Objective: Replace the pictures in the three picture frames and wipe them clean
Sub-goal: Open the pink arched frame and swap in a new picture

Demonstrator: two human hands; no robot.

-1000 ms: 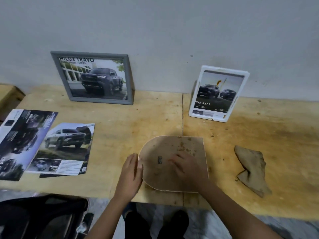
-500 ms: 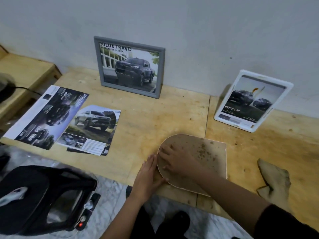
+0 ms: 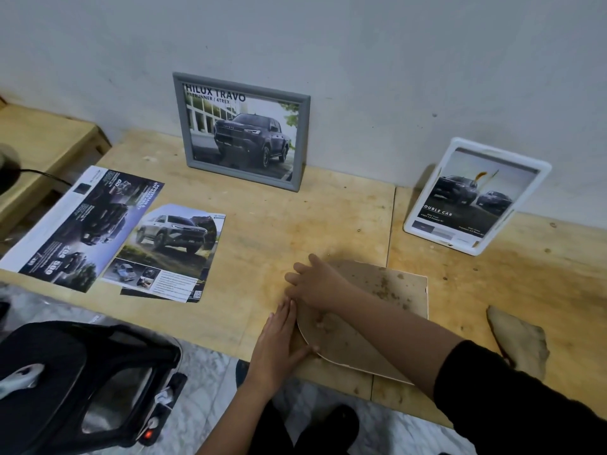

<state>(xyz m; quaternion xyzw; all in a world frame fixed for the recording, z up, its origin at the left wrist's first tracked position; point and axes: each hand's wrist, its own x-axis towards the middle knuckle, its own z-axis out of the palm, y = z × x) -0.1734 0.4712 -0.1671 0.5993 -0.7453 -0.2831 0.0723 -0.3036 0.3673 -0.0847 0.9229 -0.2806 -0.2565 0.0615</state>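
Head view: arched frame back (image 3: 387, 290) lies under both hands' fingers (image 3: 300, 269).

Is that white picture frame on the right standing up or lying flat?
Standing, tilted back. The white frame rests its bottom edge on the wooden table and its top leans against the wall, its car picture facing out.

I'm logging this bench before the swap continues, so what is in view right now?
Grey frame: 1, grey, leaning on wall, back centre.
White frame: 1, white, leaning on wall, back right.
Backing board: 1, brown, stained, flat at front edge under both hands.
Car brochures: 2 visible, printed, overlapping, flat at left.
Cloth: 1, tan, front right.
Table: 1, light wood.
Dark object: 1, black, on the floor, lower left.
Left hand: at board's curved edge.
Right hand: flat on board.
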